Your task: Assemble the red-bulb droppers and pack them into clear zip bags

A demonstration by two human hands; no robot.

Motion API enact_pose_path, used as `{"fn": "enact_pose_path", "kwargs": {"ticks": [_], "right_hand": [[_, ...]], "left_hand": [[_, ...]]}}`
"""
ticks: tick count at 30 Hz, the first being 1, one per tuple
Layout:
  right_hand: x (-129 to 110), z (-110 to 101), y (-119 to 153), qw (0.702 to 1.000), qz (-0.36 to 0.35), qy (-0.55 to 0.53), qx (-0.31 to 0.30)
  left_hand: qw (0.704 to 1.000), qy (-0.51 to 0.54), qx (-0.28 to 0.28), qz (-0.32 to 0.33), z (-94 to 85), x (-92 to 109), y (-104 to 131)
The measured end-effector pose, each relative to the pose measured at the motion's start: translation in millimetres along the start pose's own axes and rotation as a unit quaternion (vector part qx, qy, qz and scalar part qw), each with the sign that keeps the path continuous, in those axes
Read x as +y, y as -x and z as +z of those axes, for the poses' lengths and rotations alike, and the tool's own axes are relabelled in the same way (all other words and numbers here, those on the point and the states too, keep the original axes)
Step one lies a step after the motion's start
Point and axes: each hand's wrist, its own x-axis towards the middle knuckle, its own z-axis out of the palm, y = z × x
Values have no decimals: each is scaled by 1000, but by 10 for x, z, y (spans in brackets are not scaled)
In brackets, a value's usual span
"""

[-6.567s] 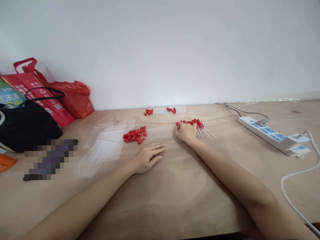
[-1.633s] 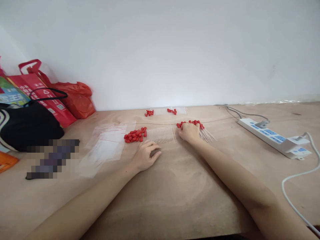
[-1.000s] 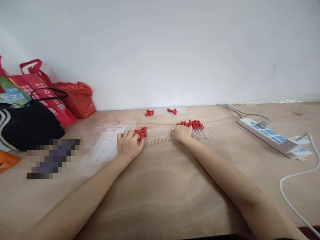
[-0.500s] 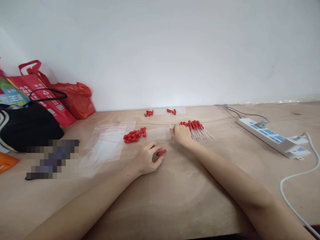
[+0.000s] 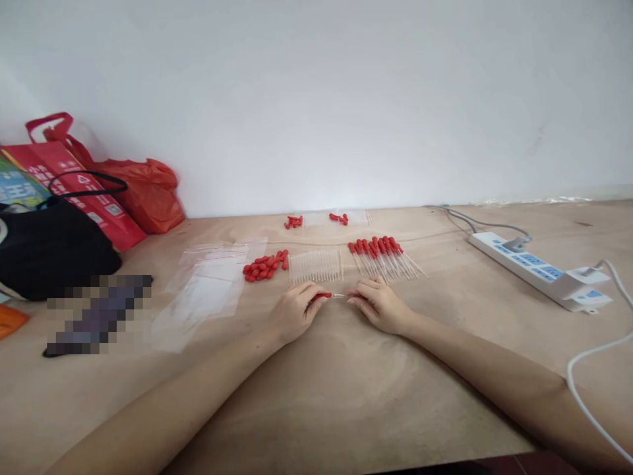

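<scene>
My left hand (image 5: 295, 309) pinches a red rubber dropper bulb (image 5: 323, 295) low over the table. Facing it, my right hand (image 5: 380, 307) has its fingertips closed on the far end of a thin clear dropper tube (image 5: 339, 295). The tube's other end points at the bulb's mouth; whether it is inside I cannot tell. Beyond my left hand lies a pile of loose red bulbs (image 5: 262, 268), beside a row of bare clear tubes (image 5: 315, 266). Behind my right hand, several droppers (image 5: 378, 249) with red bulbs fitted lie side by side.
Clear zip bags (image 5: 208, 290) lie on the wooden table (image 5: 346, 396) at left. More red bulbs (image 5: 293, 222) and a bag of tubes (image 5: 316, 219) sit near the wall. A power strip (image 5: 534, 267) with cables is at right. Black (image 5: 59, 244) and red bags (image 5: 143, 194) stand at left.
My right hand has come back from the row of tubes towards my left hand, bringing a tube. My left hand, formerly spread around the bulb, has closed on it.
</scene>
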Motion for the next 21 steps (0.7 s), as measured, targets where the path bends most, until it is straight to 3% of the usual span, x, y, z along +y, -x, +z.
{"fn": "enact_pose_path", "kwargs": {"ticks": [11,21], "right_hand": [[-13,58,-42,1000,-3,-17,0],[-42,88,-119,996,-51,71,1]], "left_hand": [[998,54,-3,20,8,12,12],[999,35,1,37,-29,26,27]]}}
